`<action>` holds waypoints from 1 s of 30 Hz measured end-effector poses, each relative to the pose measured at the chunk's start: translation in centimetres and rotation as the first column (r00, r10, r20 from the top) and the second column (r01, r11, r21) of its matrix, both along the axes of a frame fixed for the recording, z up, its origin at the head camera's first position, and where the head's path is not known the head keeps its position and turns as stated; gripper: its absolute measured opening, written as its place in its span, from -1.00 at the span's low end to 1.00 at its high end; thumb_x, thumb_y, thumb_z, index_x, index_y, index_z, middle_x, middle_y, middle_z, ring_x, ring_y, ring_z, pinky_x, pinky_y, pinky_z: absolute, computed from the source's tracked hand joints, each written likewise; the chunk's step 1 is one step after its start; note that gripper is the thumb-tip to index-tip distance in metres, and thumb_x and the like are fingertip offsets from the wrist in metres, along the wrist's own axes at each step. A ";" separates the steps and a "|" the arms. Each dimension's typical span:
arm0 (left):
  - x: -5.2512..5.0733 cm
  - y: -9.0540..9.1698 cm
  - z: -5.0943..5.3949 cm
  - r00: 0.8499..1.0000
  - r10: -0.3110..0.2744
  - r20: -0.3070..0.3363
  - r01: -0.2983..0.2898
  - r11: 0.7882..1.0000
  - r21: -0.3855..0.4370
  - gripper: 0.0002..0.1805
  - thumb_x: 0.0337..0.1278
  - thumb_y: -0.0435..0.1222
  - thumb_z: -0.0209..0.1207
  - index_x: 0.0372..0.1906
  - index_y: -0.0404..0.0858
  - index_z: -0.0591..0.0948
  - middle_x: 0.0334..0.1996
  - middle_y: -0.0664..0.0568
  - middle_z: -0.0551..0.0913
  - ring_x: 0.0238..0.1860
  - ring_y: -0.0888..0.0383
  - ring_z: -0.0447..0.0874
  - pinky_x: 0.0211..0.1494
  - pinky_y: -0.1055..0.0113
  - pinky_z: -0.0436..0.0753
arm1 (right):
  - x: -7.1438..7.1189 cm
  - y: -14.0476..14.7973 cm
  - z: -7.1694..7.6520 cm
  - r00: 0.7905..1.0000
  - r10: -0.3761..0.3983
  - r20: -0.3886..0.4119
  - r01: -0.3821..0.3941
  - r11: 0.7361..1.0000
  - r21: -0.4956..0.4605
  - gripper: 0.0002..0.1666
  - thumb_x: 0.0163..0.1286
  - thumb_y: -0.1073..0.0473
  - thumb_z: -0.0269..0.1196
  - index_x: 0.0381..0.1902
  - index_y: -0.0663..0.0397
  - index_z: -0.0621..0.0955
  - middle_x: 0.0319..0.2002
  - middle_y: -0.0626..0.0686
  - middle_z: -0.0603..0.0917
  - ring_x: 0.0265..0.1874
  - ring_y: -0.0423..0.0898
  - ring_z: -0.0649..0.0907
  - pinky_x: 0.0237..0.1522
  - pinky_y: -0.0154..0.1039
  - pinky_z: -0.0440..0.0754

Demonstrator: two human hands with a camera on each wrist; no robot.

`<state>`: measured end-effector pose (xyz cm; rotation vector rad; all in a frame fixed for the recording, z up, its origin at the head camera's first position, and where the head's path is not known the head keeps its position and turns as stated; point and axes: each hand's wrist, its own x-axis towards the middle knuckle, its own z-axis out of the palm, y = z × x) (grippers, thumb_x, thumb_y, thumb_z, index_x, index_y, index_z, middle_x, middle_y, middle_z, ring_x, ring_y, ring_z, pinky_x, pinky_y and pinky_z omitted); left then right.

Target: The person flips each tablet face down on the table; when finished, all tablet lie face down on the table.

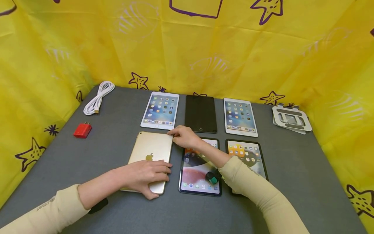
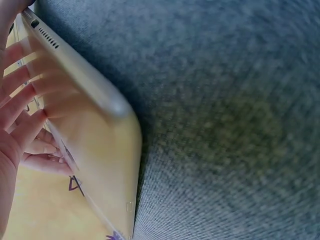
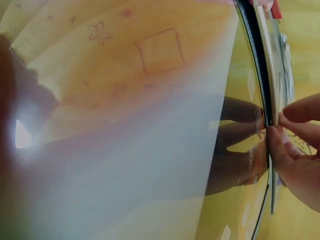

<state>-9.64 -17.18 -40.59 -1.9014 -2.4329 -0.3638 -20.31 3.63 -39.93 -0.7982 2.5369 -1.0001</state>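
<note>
A gold tablet (image 1: 155, 143) lies back side up on the grey table, its logo partly above my left hand (image 1: 147, 175). That hand rests across the tablet's lower part, fingers extended to the right edge and thumb near the bottom edge. At the top right corner my right hand (image 1: 185, 136) pinches the tablet between thumb and fingers. In the left wrist view, fingers of the left hand (image 2: 17, 95) touch the gold back (image 2: 105, 145). The right wrist view shows the right hand (image 3: 300, 155) at the tablet's thin edge, beyond a glossy screen (image 3: 150, 150).
Two lit tablets (image 1: 200, 175) (image 1: 248, 156) lie under and beside my right forearm. Behind stand out a white tablet (image 1: 160, 110), a dark tablet (image 1: 200, 113) and another white tablet (image 1: 240, 117), all flat. A white cable (image 1: 100, 96) and red charger (image 1: 82, 130) lie left, a folded stand (image 1: 292, 118) right.
</note>
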 end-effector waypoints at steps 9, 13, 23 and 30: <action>-0.1 0.0 -0.3 0.999 0.004 0.052 -0.005 1.000 0.020 -0.48 -0.09 0.04 0.39 -0.05 -0.15 0.59 0.06 0.00 0.58 0.25 0.03 0.46 0.29 0.21 0.45 | 0.1 0.3 -0.4 1.000 0.010 -0.005 -0.011 1.000 -0.027 -0.56 0.28 0.35 0.14 0.11 0.13 0.65 -0.09 0.12 0.61 -0.18 -0.05 0.58 -0.20 -0.33 0.51; 0.0 0.0 -0.2 0.997 0.027 0.074 -0.029 0.999 0.018 -0.50 -0.05 0.07 0.38 -0.05 -0.13 0.59 0.08 0.01 0.56 0.24 0.06 0.47 0.24 0.22 0.49 | 0.1 0.6 -0.4 0.999 0.006 0.037 -0.004 0.999 -0.046 -0.59 0.32 0.31 0.17 0.12 0.09 0.65 -0.08 0.09 0.62 -0.15 -0.08 0.59 -0.19 -0.34 0.52; -1.6 1.6 0.9 0.991 0.133 0.018 -0.133 0.950 0.282 -0.74 0.18 -0.10 0.28 -0.11 -0.15 0.67 -0.03 0.05 0.65 0.14 0.10 0.56 0.15 0.20 0.56 | 1.1 3.9 1.9 0.998 -0.050 0.035 0.055 0.985 -0.163 -0.61 0.41 0.24 0.14 0.17 0.06 0.61 0.10 0.09 0.60 0.00 -0.07 0.60 0.03 -0.18 0.57; -2.3 4.0 2.2 0.899 0.309 0.311 -0.421 0.805 0.417 -0.71 0.18 -0.25 0.28 0.02 -0.13 0.66 0.03 0.11 0.65 0.13 0.18 0.55 0.17 0.20 0.53 | 2.3 7.6 3.8 0.988 -0.140 0.065 0.153 0.942 -0.297 -0.64 0.45 0.22 0.15 0.17 -0.02 0.61 0.12 0.04 0.59 0.04 -0.07 0.59 0.00 -0.07 0.59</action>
